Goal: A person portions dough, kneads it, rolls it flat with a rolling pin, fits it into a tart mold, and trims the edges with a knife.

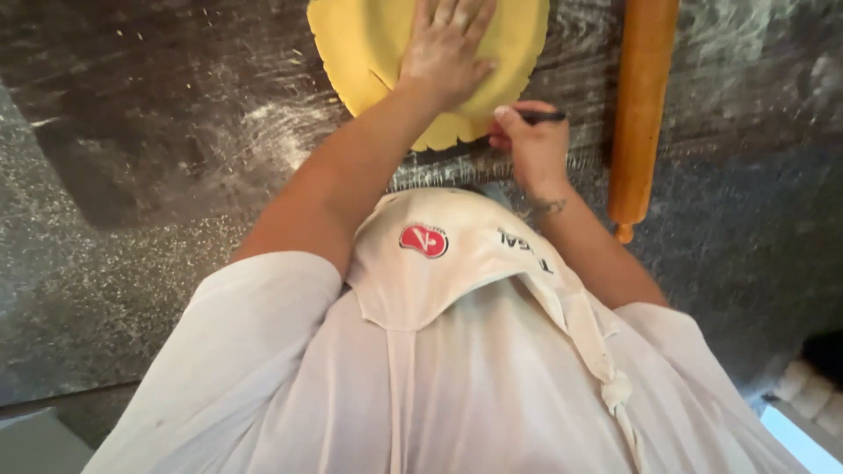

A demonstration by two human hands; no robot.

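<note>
A flat round sheet of yellow dough (360,44) lies on a dark, flour-dusted worktop (176,132). My left hand (443,48) is pressed flat on the dough with its fingers spread. My right hand (531,145) is at the near edge of the dough, closed around a thin dark tool (546,116) that looks like a small knife. Its tip is hidden under the hand and the dough edge. The near rim of the dough is wavy.
A wooden rolling pin (641,96) lies lengthwise to the right of the dough, close to my right hand. A white apron and shirt (439,351) fill the lower part of the view. Flour streaks mark the worktop left of the dough.
</note>
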